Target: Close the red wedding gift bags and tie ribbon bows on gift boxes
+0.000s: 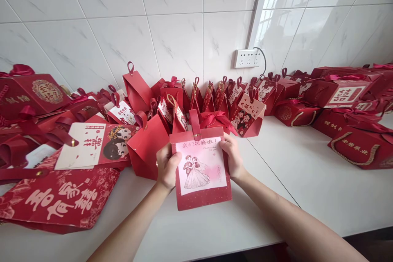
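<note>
Both my hands hold a flat red gift bag above the white counter. Its front shows a pink panel with a cartoon bride and groom and a red loop handle on top. My left hand grips the bag's left edge with fingers curled round it. Gripping the right edge near the top is my right hand. Just behind the bag stand several small red gift boxes with ribbon loops, in a row along the wall.
Flat red bags with white characters lie piled at the left. Larger red boxes with rope handles sit at the right. A white socket strip hangs on the tiled wall. The white counter edge runs along the bottom.
</note>
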A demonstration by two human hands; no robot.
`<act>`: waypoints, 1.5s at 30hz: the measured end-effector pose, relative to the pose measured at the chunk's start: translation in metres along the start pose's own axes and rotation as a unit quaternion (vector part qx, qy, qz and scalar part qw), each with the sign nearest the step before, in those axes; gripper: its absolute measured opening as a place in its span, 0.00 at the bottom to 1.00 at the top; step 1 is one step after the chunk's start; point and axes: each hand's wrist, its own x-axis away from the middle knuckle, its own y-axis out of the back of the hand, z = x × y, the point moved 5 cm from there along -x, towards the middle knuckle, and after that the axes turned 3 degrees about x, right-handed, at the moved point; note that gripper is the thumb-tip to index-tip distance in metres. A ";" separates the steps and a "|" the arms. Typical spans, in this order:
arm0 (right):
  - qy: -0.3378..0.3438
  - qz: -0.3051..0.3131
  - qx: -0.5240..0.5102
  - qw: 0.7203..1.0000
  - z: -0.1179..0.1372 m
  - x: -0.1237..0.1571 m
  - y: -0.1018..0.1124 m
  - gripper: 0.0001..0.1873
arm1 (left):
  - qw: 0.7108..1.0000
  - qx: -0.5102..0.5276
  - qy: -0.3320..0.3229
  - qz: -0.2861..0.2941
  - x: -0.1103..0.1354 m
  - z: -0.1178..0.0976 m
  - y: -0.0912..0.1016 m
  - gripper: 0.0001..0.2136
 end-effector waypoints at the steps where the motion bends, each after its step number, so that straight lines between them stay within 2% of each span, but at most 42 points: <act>1: -0.002 -0.001 0.005 1.000 0.000 0.000 0.000 0.08 | 1.000 0.000 0.000 -0.001 0.000 0.000 0.000 0.10; 17: -0.012 0.001 0.012 1.000 -0.001 0.001 -0.001 0.10 | 1.000 -0.012 -0.018 -0.016 0.000 -0.004 0.003 0.08; 33: -0.015 0.005 -0.002 1.000 -0.003 0.002 0.001 0.11 | 0.999 -0.015 -0.044 0.001 0.001 -0.008 -0.001 0.09; 40: -0.009 0.004 -0.010 1.000 -0.003 0.001 0.001 0.11 | 0.997 -0.015 -0.077 0.008 0.001 -0.009 -0.001 0.08; 45: 0.003 0.009 -0.013 1.000 -0.002 0.001 0.001 0.11 | 0.992 -0.020 -0.123 0.020 0.000 -0.015 -0.002 0.13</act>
